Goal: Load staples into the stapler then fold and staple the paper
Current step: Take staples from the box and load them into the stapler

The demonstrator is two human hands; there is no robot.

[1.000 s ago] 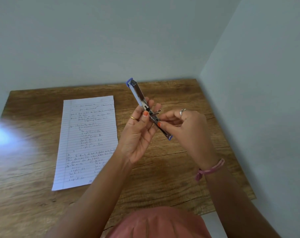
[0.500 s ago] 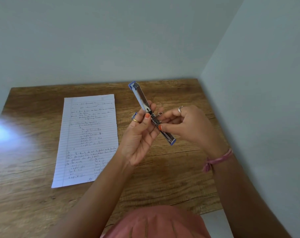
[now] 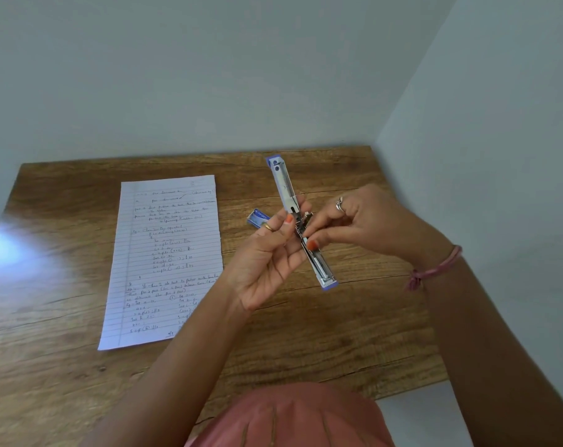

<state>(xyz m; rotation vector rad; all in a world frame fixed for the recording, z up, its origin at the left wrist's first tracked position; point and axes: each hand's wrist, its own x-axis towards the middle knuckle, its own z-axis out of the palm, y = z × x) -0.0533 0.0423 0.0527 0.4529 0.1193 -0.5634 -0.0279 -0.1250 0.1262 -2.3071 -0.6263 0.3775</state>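
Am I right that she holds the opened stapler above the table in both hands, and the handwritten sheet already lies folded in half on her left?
Not quite. The head view shows the sheet lying flat and unfolded on the table, on her left. The rest holds: the left hand and right hand hold the opened stapler above the table.

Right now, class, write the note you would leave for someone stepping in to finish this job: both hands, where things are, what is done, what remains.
Left hand: holds the stapler, swung fully open, above the table.
Right hand: fingertips pinch at the stapler's middle, at the staple channel; whether a staple strip is in them is too small to tell.
Staple box: on the table behind the left hand.
Paper: flat, unfolded, left of the hands.
Done: stapler opened.
Left: finish loading, close the stapler, fold and staple the paper.
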